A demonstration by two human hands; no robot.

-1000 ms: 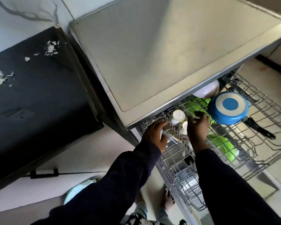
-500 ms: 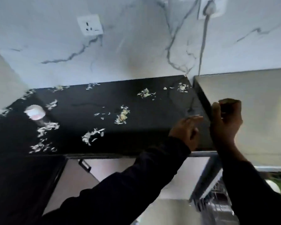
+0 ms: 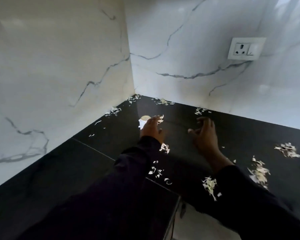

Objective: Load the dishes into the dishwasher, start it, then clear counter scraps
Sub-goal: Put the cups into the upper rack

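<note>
A corner of white marble-veined wall (image 3: 62, 66) meets a black glossy surface (image 3: 76, 163), and a white socket (image 3: 246, 48) sits on the right-hand wall above it. Pale scraps (image 3: 209, 185) lie scattered over the black top: a few thin bits along the back edge by the corner, a small cluster between the two arms, and larger heaps off to the right near the frame edge.

Both arms, in dark sleeves (image 3: 132, 184), reach forward over the surface. The left hand (image 3: 151, 128) is stretched out toward the corner, its fingers straight and flat, held low over the top. Just beyond its fingertips, partly hidden by the hand, stands a small white cup (image 3: 143, 121) with a pale round top; whether the fingers touch it I cannot tell. A few scraps lie just beside that hand's fingertips and another bit by the wrist.

The right hand (image 3: 205, 134) hovers to the right, well apart from the cup, with its fingers loosely curled and spread like a claw, holding nothing. A small patch of scraps lies beyond it near the back wall.

The front edge of the surface shows low in the view, with a pale cabinet face (image 3: 194, 224) beneath it.
</note>
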